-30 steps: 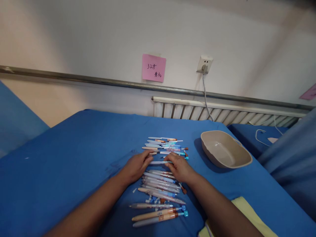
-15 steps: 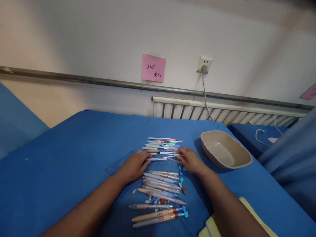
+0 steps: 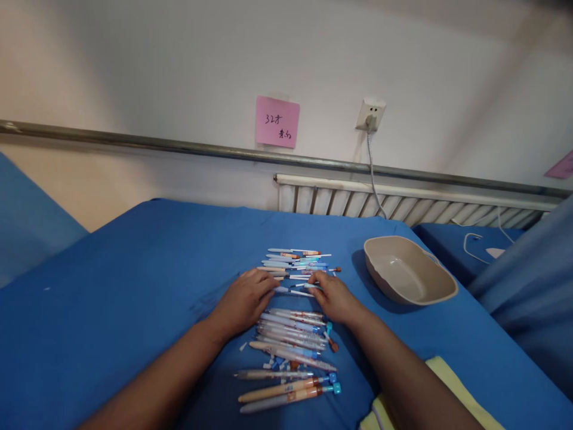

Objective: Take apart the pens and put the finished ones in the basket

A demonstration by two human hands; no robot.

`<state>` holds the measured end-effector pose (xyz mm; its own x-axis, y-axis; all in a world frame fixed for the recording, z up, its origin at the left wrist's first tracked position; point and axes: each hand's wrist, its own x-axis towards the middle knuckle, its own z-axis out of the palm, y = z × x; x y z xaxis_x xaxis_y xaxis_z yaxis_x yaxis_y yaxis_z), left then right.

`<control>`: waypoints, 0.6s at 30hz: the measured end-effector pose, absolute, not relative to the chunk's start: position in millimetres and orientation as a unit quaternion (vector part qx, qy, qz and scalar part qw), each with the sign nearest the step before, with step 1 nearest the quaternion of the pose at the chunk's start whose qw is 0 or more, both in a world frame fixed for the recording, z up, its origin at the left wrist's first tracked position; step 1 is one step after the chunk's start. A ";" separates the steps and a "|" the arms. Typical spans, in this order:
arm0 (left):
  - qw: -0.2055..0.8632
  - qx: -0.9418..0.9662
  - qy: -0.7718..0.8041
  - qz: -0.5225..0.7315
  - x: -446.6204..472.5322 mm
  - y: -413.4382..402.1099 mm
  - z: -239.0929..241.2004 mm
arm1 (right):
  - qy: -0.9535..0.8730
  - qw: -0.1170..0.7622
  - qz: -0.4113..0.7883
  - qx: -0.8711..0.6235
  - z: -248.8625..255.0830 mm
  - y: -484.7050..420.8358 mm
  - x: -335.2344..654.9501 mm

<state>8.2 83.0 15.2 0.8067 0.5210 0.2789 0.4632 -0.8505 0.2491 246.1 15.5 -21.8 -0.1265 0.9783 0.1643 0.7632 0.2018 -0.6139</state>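
Note:
My left hand (image 3: pixel 245 300) is closed on a light-blue pen half (image 3: pixel 281 289), from which a thin white refill points right. Opposite it, my right hand (image 3: pixel 336 300) pinches a small pale-teal pen part (image 3: pixel 312 285) with a dark tip toward the left; its far end is hidden by the fingers. Just beyond both hands lie several taken-apart pens (image 3: pixel 295 260), with barrels and refills separated. Closer to me is a row of whole-looking pens (image 3: pixel 293 328), some clear, some blue or peach. Two pens with cube-shaped tops (image 3: pixel 336 388) are nearest.
Small white, blue and brown bits (image 3: pixel 278 362) lie among the near pens. A beige basin (image 3: pixel 409 272) stands at the right on the blue-covered table (image 3: pixel 111 286). A yellow cloth (image 3: pixel 452 382) lies under my right forearm. A radiator (image 3: pixel 340 200) runs along the wall behind.
My right hand has shifted slightly left, nearer my left hand, with the teal part. A brown cube-topped piece now shows beyond it.

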 end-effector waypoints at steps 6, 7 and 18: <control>0.086 0.935 0.305 0.158 -6.5 99.3 17.0 | -0.730 0.264 0.188 -0.601 -22.4 17.2 247.3; 0.091 0.932 0.312 0.161 -7.8 100.9 16.8 | -0.730 0.262 0.188 -0.602 -22.2 17.0 247.3; 0.161 0.936 0.255 0.184 3.7 90.6 6.0 | -0.788 0.212 0.109 -0.568 -13.5 12.3 240.0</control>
<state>3.7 90.6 6.0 0.8024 0.5358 0.2627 0.4169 -0.8183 0.3957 240.0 12.3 -13.5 -0.2647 0.9412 0.2098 0.8483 0.3308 -0.4134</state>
